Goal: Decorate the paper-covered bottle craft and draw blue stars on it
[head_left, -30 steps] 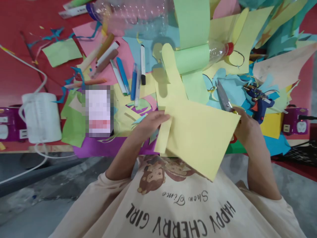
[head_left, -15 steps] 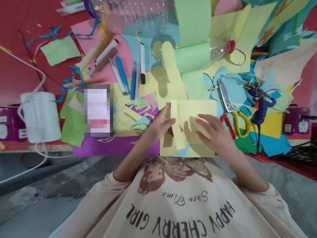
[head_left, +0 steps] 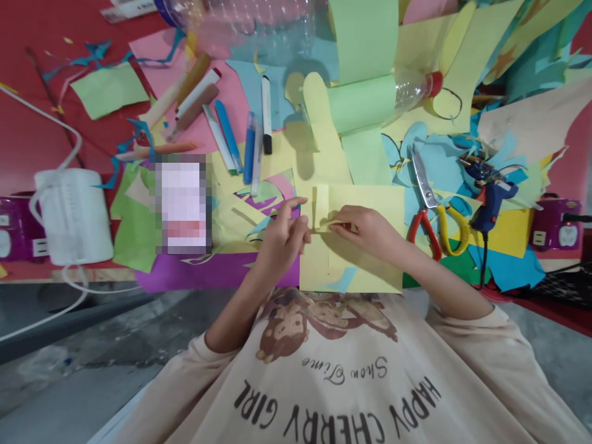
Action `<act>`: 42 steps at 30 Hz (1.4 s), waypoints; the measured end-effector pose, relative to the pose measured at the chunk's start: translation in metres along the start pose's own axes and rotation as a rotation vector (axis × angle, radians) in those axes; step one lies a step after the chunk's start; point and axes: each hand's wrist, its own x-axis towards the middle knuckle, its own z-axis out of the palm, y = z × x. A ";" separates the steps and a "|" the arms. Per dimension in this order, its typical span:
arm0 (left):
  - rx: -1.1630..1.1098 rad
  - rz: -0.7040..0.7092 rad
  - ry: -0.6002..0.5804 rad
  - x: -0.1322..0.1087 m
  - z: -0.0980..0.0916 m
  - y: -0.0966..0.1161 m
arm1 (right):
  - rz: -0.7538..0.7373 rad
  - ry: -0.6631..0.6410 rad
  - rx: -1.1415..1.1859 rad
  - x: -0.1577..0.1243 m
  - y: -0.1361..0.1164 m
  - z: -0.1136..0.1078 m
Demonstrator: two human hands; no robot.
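A narrow pale yellow paper strip (head_left: pixel 322 206) stands up from a pale yellow paper sheet (head_left: pixel 379 265) at the table's front edge. My right hand (head_left: pixel 363 228) pinches the near end of this strip between thumb and fingers, above the sheet. Just left of the strip is my left hand (head_left: pixel 285 231), with its index finger stretched out and the others loosely bent. It holds nothing that I can see. Beyond the strip lies a rounded yellow paper piece (head_left: pixel 324 123), close to a green paper-wrapped bottle (head_left: pixel 365 105) with a red cap.
Scissors (head_left: pixel 428 197) with red and yellow handles and a blue glue gun (head_left: pixel 493 200) lie at the right. Several markers (head_left: pixel 250 148) and a blurred-out phone-like rectangle (head_left: pixel 182 203) are at the left. A white power block (head_left: pixel 74 216) with cables sits far left. Paper scraps cover much of the table.
My right hand has moved left and taken the strip's near end, bending it up. My left hand has let go of the strip and drawn slightly left.
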 end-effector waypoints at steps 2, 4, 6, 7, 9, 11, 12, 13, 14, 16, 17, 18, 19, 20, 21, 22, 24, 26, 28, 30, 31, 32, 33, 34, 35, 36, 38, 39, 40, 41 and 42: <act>0.232 0.241 0.147 -0.006 -0.001 -0.003 | 0.086 -0.027 0.007 0.012 -0.003 -0.006; 0.435 0.503 0.207 -0.012 0.002 -0.006 | 0.155 -0.022 -0.020 0.022 -0.005 -0.011; 0.590 0.689 0.191 -0.017 0.009 -0.011 | 0.209 -0.016 -0.053 0.031 -0.006 -0.013; 0.663 0.732 0.173 -0.020 0.013 -0.013 | 0.227 -0.015 -0.065 0.034 -0.006 -0.014; 0.799 0.732 0.148 -0.023 0.020 -0.018 | 0.248 -0.013 -0.081 0.040 -0.006 -0.016; 0.892 0.692 0.129 -0.023 0.026 -0.023 | 0.258 -0.001 -0.073 0.044 -0.006 -0.016; 0.917 0.673 0.117 -0.023 0.027 -0.025 | 0.260 0.010 -0.060 0.045 -0.005 -0.016; 0.932 0.660 0.105 -0.022 0.029 -0.026 | 0.258 0.024 -0.038 0.046 -0.004 -0.017; 0.943 0.655 0.096 -0.021 0.029 -0.028 | 0.253 0.037 -0.007 0.047 -0.003 -0.017; 0.966 0.661 0.092 -0.020 0.030 -0.029 | 0.245 0.061 0.079 0.049 0.001 -0.016; 0.981 0.668 0.097 -0.019 0.030 -0.029 | 0.243 0.070 0.129 0.049 0.004 -0.016; 0.997 0.672 0.106 -0.019 0.030 -0.029 | 0.244 0.076 0.179 0.049 0.006 -0.016; 1.010 0.672 0.113 -0.019 0.031 -0.028 | 0.245 0.082 0.223 0.049 0.008 -0.015; 1.022 0.667 0.117 -0.020 0.031 -0.027 | 0.246 0.087 0.258 0.049 0.010 -0.015; 1.031 0.655 0.117 -0.020 0.032 -0.026 | 0.244 0.094 0.283 0.049 0.011 -0.015; 1.040 0.641 0.115 -0.021 0.032 -0.026 | 0.240 0.100 0.303 0.049 0.012 -0.014; 1.056 0.624 0.107 -0.022 0.033 -0.024 | 0.234 0.116 0.329 0.049 0.014 -0.014; 1.068 0.614 0.098 -0.023 0.033 -0.023 | 0.235 0.130 0.359 0.048 0.015 -0.013; 1.078 0.603 0.086 -0.023 0.033 -0.023 | 0.241 0.145 0.383 0.048 0.015 -0.012; 1.072 0.568 0.072 -0.024 0.034 -0.024 | 0.234 0.156 0.392 0.047 0.017 -0.012; 1.062 0.545 0.061 -0.024 0.034 -0.024 | 0.222 0.155 0.391 0.046 0.017 -0.013; 1.049 0.521 0.050 -0.024 0.035 -0.024 | 0.205 0.147 0.387 0.046 0.018 -0.013; 1.036 0.501 0.041 -0.025 0.035 -0.024 | 0.183 0.135 0.382 0.045 0.019 -0.014; 1.026 0.487 0.037 -0.025 0.035 -0.024 | 0.162 0.122 0.376 0.045 0.020 -0.014; 1.019 0.478 0.034 -0.025 0.036 -0.024 | 0.147 0.109 0.369 0.045 0.021 -0.015; 1.013 0.473 0.030 -0.025 0.036 -0.024 | 0.138 0.102 0.361 0.045 0.021 -0.015; 0.994 0.458 0.017 -0.026 0.035 -0.023 | 0.139 0.095 0.352 0.045 0.022 -0.016; 0.984 0.446 0.004 -0.026 0.035 -0.023 | 0.144 0.095 0.352 0.045 0.023 -0.015; 0.975 0.434 -0.008 -0.026 0.035 -0.023 | 0.149 0.095 0.353 0.046 0.023 -0.015; 0.970 0.423 -0.018 -0.026 0.035 -0.023 | 0.151 0.096 0.355 0.046 0.024 -0.014; 0.970 0.416 -0.022 -0.026 0.035 -0.023 | 0.151 0.096 0.356 0.046 0.024 -0.014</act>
